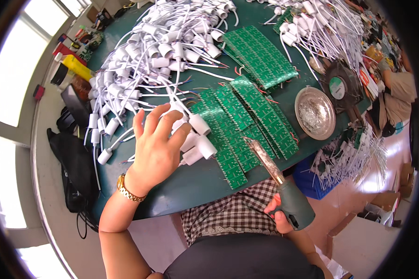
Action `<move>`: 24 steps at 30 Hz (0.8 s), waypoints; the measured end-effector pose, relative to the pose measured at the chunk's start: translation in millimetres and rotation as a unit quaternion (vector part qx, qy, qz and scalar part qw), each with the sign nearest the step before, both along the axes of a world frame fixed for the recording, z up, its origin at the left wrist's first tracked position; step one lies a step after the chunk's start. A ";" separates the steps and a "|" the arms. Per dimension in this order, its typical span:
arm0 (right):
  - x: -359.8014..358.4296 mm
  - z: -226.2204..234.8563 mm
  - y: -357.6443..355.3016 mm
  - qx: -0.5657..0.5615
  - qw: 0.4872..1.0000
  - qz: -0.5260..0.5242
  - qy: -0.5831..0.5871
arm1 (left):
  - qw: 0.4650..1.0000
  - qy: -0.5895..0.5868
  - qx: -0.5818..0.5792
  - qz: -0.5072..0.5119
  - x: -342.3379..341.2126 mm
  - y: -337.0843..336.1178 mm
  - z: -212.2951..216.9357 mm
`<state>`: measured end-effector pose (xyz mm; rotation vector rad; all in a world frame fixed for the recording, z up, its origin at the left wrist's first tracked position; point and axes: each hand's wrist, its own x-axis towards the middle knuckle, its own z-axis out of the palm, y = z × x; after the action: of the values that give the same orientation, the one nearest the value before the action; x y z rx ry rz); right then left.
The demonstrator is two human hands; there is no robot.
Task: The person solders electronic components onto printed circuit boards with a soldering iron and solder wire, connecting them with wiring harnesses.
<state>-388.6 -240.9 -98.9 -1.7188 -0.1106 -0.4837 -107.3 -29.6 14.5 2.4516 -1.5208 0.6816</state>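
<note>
Dark green table (191, 183) fills the view, and across its far side sprawls a big heap of white sockets (158, 51) with trailing wires. Nearer the middle, green circuit boards (239, 123) lie fanned in overlapping strips, just right of the left hand. Beside them sits a round metal dish (314, 113), well clear of both hands. Left hand (156, 146) is spread open, fingers resting over a few white sockets (198, 139) at the heap's near edge, gripping nothing firmly. Right hand (280, 215) is wrapped tight around the soldering iron (284, 186) handle, off the table's near edge, its tip angled up toward the boards.
</note>
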 end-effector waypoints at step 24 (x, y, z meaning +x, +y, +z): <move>-18.0 -19.4 25.6 -0.002 0.996 -0.088 0.035 | 0.630 0.436 -0.627 -0.142 60.1 137.9 30.4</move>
<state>-406.6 -215.3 -118.3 -1.7565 0.0906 -0.5520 -47.2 108.3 44.9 1.0416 -0.5449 0.1972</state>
